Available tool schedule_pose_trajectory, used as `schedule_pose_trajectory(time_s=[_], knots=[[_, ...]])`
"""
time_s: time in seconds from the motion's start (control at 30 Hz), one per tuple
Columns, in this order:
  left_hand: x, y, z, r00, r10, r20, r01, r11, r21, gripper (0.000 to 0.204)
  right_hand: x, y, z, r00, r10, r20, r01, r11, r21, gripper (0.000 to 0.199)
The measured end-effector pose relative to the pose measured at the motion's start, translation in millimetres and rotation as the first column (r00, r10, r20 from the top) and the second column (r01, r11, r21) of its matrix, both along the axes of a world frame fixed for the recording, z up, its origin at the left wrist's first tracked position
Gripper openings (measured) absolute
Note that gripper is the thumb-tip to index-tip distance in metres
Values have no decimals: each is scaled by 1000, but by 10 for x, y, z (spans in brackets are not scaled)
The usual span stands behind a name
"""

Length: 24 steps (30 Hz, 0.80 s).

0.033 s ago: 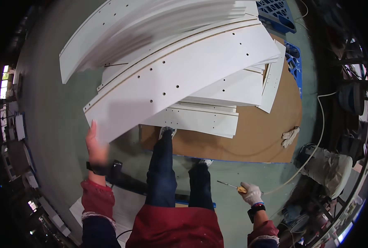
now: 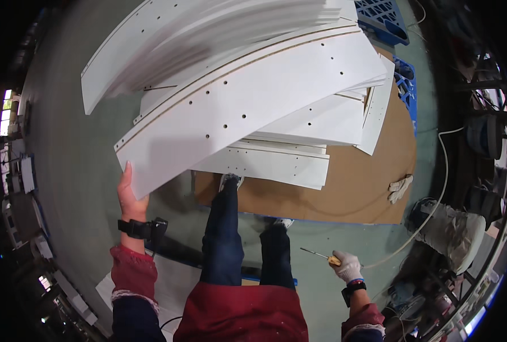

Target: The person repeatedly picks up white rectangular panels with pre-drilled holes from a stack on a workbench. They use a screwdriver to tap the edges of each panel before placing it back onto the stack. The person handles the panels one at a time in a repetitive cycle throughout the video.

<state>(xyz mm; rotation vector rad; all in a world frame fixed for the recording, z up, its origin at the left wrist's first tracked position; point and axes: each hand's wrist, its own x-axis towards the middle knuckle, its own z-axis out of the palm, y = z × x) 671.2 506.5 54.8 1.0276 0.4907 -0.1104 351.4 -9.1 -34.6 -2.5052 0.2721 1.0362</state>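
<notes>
My left hand (image 2: 133, 198), bare and with a dark band at the wrist, grips the near left end of a long white panel (image 2: 185, 134). My thumb lies at its edge; the other fingers are hidden beneath. The panel is slightly curved, with round holes and a brown groove along its far edge, and lies across other white panels. In my right hand (image 2: 347, 267), which wears a white glove, is a screwdriver (image 2: 322, 255) with a yellow handle. Its shaft points left, above the floor and apart from the panels.
Further curved white panels (image 2: 287, 164) lie stacked on a brown board (image 2: 356, 191). A loose white glove (image 2: 400, 189) rests at the board's right. Blue plastic pallets (image 2: 404, 85) show behind it. A pale hose (image 2: 444, 171) runs along the right, beside a wrapped seat (image 2: 450, 236).
My left hand and the panel's near end have shifted very slightly away from me. My right hand and the screwdriver stay almost in place.
</notes>
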Motion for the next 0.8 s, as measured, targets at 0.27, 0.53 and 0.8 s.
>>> schedule_pose_trajectory(time_s=[0.27, 0.53, 0.8], knots=[[292, -4, 297, 980, -197, 26, 60, 421, 905, 50, -73, 0, -71, 997, 51, -53, -53, 998, -32, 22], [-189, 667, -1411, 917, 161, -365, 93, 804, 588, 58, -126, 260, -439, 995, 85, -45, -84, 996, 26, 22], [-15, 447, -3186, 796, -219, -565, 600, 415, 684, 47, -296, 210, -710, 957, 136, -256, -145, 989, -17, 21]])
